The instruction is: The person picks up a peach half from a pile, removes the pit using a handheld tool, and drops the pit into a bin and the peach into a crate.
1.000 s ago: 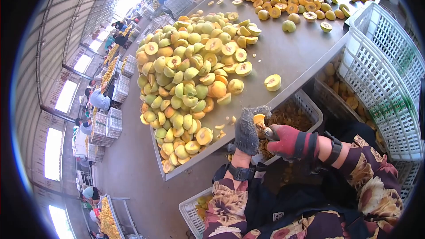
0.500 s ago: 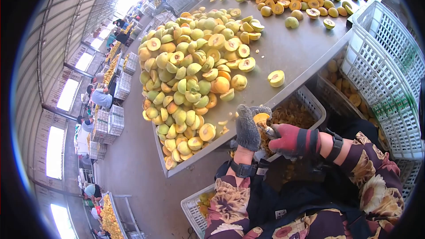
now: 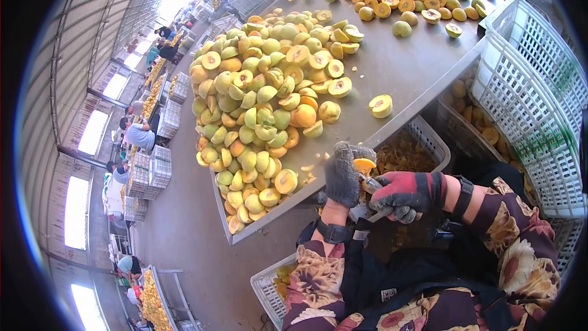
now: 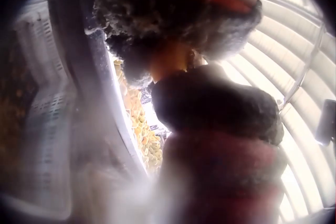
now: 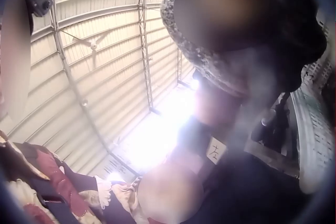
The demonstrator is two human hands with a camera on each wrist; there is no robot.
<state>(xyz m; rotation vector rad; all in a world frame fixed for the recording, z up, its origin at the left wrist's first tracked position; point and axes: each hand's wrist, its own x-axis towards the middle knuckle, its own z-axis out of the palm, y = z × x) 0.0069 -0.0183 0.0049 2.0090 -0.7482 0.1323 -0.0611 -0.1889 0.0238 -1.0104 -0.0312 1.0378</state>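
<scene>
Clearly, in the head view, the left hand (image 3: 343, 176), in a grey glove, is clamped on an orange fruit piece (image 3: 364, 163), just beyond the counter (image 3: 398, 70)'s near edge. The right hand (image 3: 405, 195) has its gloved fingers curled round a metal tool (image 3: 370, 184), whose far end meets the fruit or lies right against it. The likeliest trouble is a slip: moist flesh or a weak pinch could let the piece turn, and the metal could skid into the left fingers, which lie very close. Pushed too hard, the tool could also tear the flesh. A dropped piece could fall among the scraps (image 3: 401, 158) in the crate (image 3: 438, 146) below.

In the left wrist view, the fruit sits between the two dark gloves, with barely any room around it; that crowding could hide a stray tip, and the tool itself cannot be made out.

In the right wrist view, blur covers the gloved fingers, so neither their grip nor the tool's angle can be told there.
</scene>
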